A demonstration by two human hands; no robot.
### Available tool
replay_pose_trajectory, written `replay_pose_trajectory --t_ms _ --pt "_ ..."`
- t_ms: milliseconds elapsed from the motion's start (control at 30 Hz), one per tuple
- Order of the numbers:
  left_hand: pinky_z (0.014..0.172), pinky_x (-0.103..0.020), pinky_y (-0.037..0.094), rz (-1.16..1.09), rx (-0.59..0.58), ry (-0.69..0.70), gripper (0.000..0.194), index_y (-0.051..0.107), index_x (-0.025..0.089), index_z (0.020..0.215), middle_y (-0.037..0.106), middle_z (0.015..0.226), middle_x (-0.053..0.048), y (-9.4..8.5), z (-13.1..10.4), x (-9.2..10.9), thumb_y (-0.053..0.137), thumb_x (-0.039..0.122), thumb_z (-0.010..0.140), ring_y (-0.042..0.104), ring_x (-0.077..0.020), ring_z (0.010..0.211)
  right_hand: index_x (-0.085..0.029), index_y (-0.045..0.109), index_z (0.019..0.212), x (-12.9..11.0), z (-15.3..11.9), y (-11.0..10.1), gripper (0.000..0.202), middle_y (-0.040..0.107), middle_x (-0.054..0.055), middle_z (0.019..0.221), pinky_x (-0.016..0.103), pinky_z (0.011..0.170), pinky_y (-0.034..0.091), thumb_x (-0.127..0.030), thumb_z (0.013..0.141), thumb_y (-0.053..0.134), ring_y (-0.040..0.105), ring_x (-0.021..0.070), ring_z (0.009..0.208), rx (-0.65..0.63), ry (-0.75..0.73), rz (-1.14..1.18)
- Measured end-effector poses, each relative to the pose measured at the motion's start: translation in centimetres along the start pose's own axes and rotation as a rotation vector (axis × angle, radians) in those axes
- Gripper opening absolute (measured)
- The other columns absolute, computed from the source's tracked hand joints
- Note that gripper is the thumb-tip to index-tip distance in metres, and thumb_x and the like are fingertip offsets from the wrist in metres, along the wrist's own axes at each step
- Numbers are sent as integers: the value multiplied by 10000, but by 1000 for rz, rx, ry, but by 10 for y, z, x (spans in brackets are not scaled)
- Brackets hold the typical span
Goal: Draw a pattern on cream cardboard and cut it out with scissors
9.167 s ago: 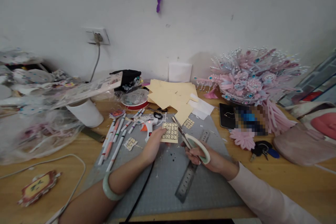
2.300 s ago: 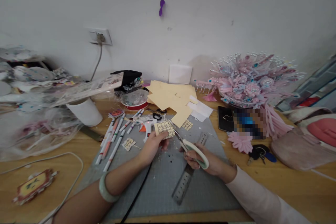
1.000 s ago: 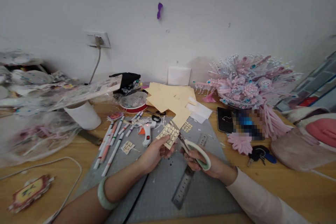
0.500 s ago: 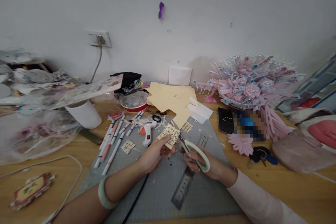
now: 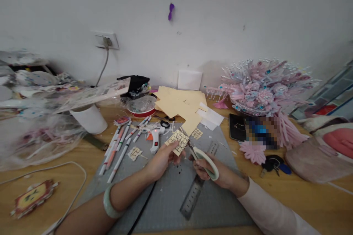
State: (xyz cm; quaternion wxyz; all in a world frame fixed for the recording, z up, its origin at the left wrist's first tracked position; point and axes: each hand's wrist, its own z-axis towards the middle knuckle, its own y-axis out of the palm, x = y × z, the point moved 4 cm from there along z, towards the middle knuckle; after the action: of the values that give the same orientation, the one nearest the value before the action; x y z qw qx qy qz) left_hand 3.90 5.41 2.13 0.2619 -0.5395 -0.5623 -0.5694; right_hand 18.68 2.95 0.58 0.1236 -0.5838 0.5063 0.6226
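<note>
In the middle of the head view, my left hand pinches a small cream card printed with dark rounded outlines. My right hand grips a pair of scissors with pale green-white handles, fingers through the loops. The blades meet the card's right edge; how far they are parted is too small to tell. Just behind the blades lies another cut piece with similar outlines. A steel ruler rests on the grey cutting mat, partly under my right hand.
Left of my hands lie several markers, a white glue gun and a patterned scrap. Cream card sheets are stacked behind. To the right are a pink beaded headdress, a dark phone and keys.
The view has shifted very slightly. Both hands, the card and the scissors keep nearly the same position, with the blades still at the card's right edge.
</note>
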Motion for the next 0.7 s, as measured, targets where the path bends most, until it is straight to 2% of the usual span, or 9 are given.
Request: replay_pose_trajectory --t_ms 200,400,700 --pt "477 -219 326 18 95 19 301 518 165 708 542 591 16 -2 2 2 618 449 682 453 -114 517 -138 577 925 -2 -1 1 398 372 -87 555 190 398 161 -436 695 706 310 9 393 -4 9 -14" --pt "432 -228 232 77 145 48 297 465 189 613 437 480 47 -5 4 2 624 433 669 324 -95 430 -131 603 898 -3 -1 1 366 381 -85 517 201 395 147 -429 705 688 283 18 386 -22 -6 -3" --pt "444 -235 241 153 151 88 307 498 185 576 470 490 20 -9 6 0 608 446 696 345 -108 440 -147 580 934 0 -1 0 376 379 -84 545 198 401 158 -435 716 686 292 18 397 -38 -4 -4"
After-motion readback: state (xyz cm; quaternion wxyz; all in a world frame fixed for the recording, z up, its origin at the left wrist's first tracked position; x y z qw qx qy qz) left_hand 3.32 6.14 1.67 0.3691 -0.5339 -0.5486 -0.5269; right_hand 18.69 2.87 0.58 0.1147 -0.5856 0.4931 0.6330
